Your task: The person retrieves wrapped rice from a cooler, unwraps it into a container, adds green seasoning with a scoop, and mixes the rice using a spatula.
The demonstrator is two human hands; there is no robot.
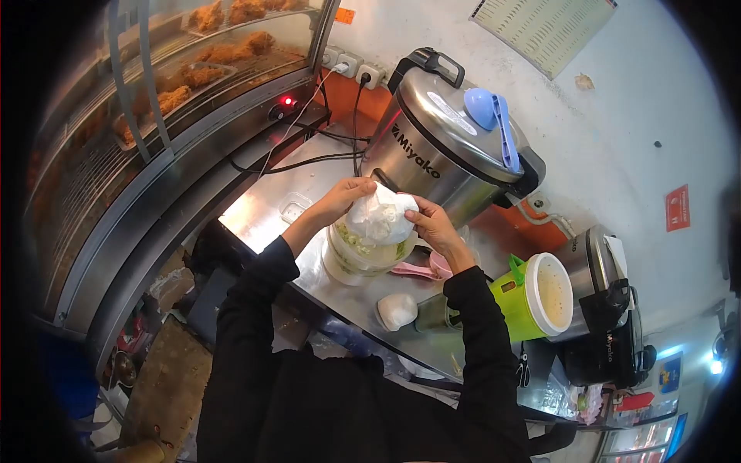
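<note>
My left hand [347, 197] and my right hand [436, 229] are raised in front of me, fingers closed on the two sides of a crumpled white wrapper [384, 214]. What is inside the wrapper, if anything, I cannot make out. Directly below it stands a clear round tub [355, 266] with pale liquid and chopped green pieces. To its right lies a pink ladle-like utensil [417, 270], partly hidden by my right wrist. A white wrapped bundle [398, 311] rests on the metal counter near its front edge.
A large Miyako rice cooker [432, 147] stands behind, a blue scoop [482, 109] on its lid. A lime-green container [519, 302] with a white rim is on the right, before a second cooker [594, 270]. On the left is a glass display warmer [193, 116] with fried food. Cables [309, 158] cross the counter.
</note>
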